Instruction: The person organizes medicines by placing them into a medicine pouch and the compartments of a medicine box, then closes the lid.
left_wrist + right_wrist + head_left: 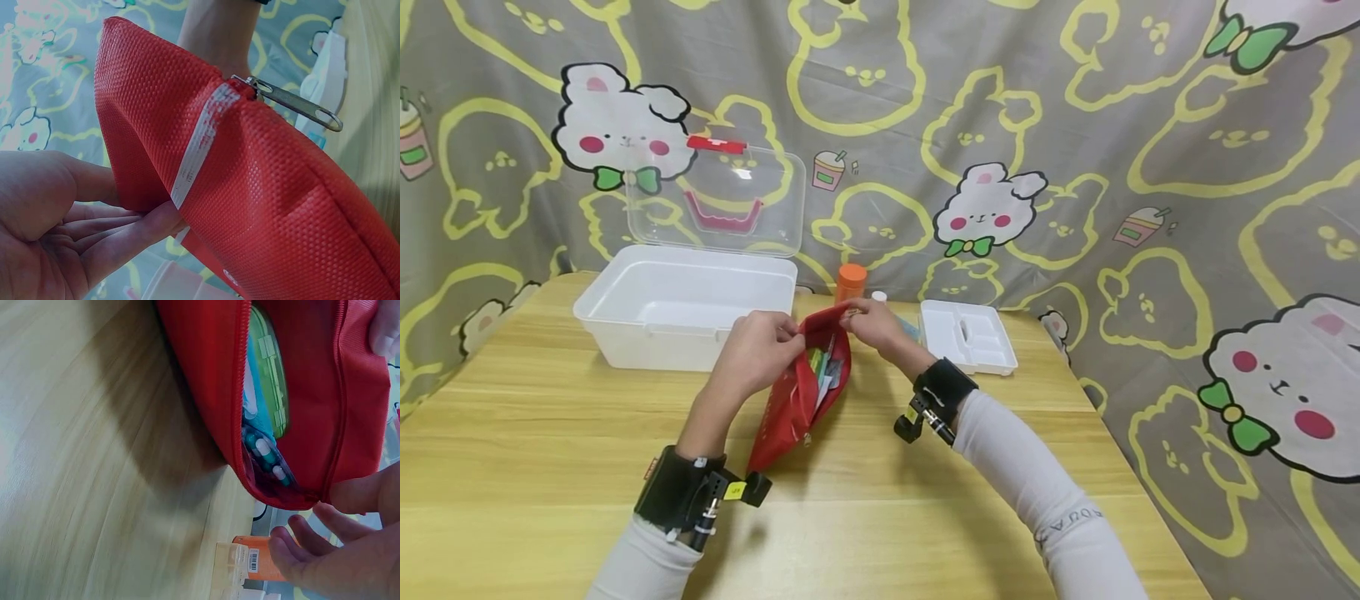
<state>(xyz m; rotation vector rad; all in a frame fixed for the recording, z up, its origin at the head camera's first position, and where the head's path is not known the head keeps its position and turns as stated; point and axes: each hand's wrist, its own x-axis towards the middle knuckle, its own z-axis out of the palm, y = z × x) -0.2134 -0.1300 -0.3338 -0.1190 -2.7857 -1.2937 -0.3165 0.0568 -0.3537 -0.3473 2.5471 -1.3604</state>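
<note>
Both arms reach forward over the table, with the left hand pinching one side of the gaping red pouch and the right hand pinching its far corner. There's a green case and some capsules inside, the rest is hard to make out, and an orange bottle behind is partly blocked.

head view from above, facing forward and down over surface to curtain, farthest back, left wrist close on red pouch outside, right wrist near, looking into its opening, both turned sideways, red pouch in all three, orange bottle in head and right wrist
</note>
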